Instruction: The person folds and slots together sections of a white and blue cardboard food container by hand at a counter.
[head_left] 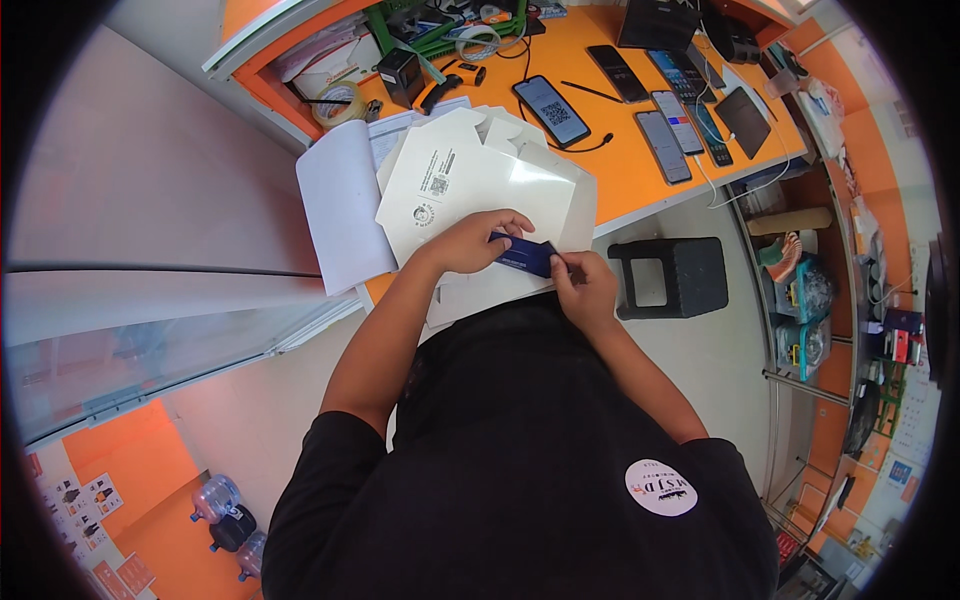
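Note:
Both of my hands hold a small dark blue card-like packet [523, 254] over the near edge of the orange desk [620, 170]. My left hand [473, 240] grips its left end with fingers curled over the top. My right hand [586, 288] pinches its right end. Under the hands lies a stack of flat white cardboard sheets [470, 175] with small printed marks.
Several phones [664, 146] lie on the desk's right part, with cables, a black pen [590, 91], a tape roll [337, 103] and a green tray [440, 30]. A dark plastic stool [668, 276] stands on the floor to the right. Shelves with goods line the far right.

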